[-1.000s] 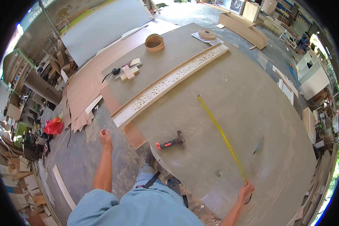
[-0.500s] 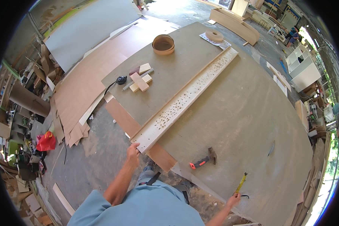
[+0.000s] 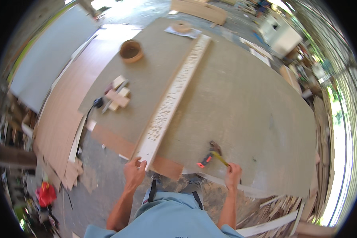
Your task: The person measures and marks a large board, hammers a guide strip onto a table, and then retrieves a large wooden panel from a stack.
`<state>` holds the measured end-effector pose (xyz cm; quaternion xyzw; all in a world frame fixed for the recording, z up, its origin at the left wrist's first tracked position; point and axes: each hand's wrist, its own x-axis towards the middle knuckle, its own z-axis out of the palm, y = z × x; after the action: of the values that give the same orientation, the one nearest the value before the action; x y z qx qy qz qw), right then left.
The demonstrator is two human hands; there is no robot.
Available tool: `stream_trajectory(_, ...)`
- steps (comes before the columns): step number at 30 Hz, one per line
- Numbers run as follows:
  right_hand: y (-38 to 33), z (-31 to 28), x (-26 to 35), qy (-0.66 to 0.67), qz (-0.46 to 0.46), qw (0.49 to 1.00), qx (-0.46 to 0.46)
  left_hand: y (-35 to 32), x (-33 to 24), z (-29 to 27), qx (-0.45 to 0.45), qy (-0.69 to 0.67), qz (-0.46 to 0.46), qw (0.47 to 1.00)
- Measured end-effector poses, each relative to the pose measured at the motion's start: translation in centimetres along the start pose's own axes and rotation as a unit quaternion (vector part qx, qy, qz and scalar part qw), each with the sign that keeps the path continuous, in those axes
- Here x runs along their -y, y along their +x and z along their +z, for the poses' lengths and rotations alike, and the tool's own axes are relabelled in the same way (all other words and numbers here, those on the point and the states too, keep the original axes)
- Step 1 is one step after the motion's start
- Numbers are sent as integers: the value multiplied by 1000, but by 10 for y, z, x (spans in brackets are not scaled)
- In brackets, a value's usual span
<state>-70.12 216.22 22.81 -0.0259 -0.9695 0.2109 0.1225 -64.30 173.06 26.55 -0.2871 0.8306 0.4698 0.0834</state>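
A long pale board (image 3: 169, 104), dotted with many small holes or marks and with a raised edge, lies lengthwise over a broad grey-brown panel (image 3: 234, 103). My left hand (image 3: 135, 173) grips its near end, thumb on the top face. In my right hand (image 3: 233, 177) is a tape measure, its case mostly hidden by the fingers; the yellow blade (image 3: 222, 159) sticks out toward the left. That blade passes over or close by a claw hammer (image 3: 206, 160) with a red and black handle, which rests on the panel. Motion blurs the picture somewhat.
Left of the board are stacked wood blocks (image 3: 118, 97), a black corded object (image 3: 98, 102) and a round wooden ring (image 3: 131, 51). A tape-like roll (image 3: 181, 27) sits on paper at the far end. Plywood sheets (image 3: 63, 115) cover the floor at left; scrap strips (image 3: 273, 216) lie lower right.
My right hand has moved left and forward with the tape measure, bringing its blade to the hammer. My left hand stays at the board's near end. The whole view has turned.
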Motion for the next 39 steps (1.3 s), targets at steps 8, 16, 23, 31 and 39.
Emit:
stream_trajectory(8, 55, -16, 12, 39, -71, 990, 114, -5, -174, 191, 52, 152, 600, 783)
stream_trajectory(16, 114, -24, -97, 50, -53, 990, 119, 41, -221, 343, 120, 189, 641, 734)
stream_trajectory(23, 195, -29, -235, -73, -40, 995, 51, 151, -258, 352, 7, 326, 578, 748)
stream_trajectory(31, 268, -40, -386, -149, 21, 985, -78, 284, -278, 328, -157, 387, 467, 779)
stream_trajectory(39, 297, -21, -429, -197, 29, 972, -125, 350, -245, 321, -207, 324, 424, 820)
